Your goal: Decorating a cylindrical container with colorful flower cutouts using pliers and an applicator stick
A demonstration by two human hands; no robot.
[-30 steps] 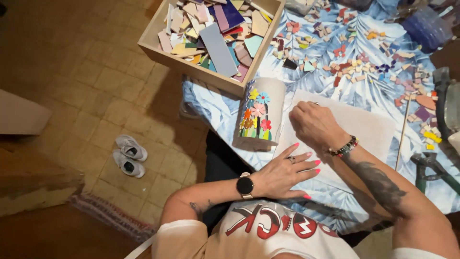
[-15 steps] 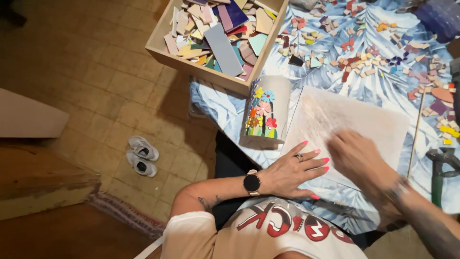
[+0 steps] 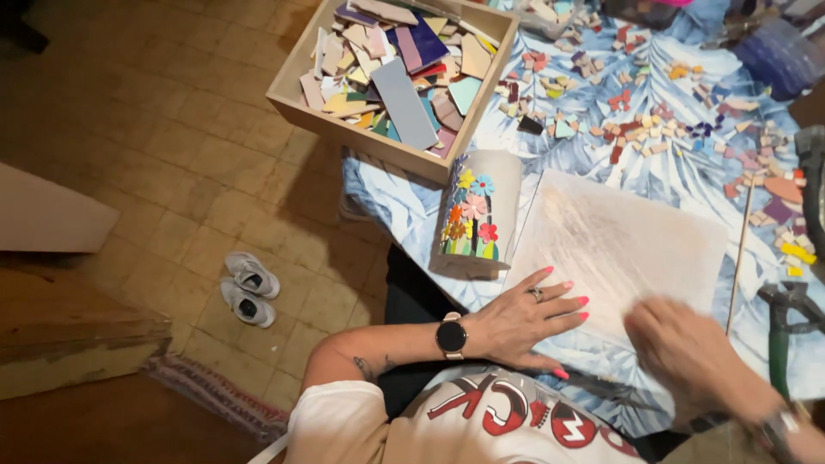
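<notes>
- The pale square board (image 3: 623, 249) lies flat on the leafy blue tablecloth (image 3: 687, 172), just beside a flower-mosaic vase (image 3: 477, 215).
- My left hand (image 3: 524, 322) presses its near edge, fingers spread; my right hand (image 3: 687, 357) is blurred over its corner, so its grip I cannot tell.
- I judge a careless sweep could topple the vase.
- One board, one vase, one wooden box (image 3: 395, 73) of tile shards, two shoes (image 3: 247, 288).

Left hand (image 3: 524, 322) flat on pale board (image 3: 627, 241); right hand (image 3: 687, 357) blurred over it.
</notes>
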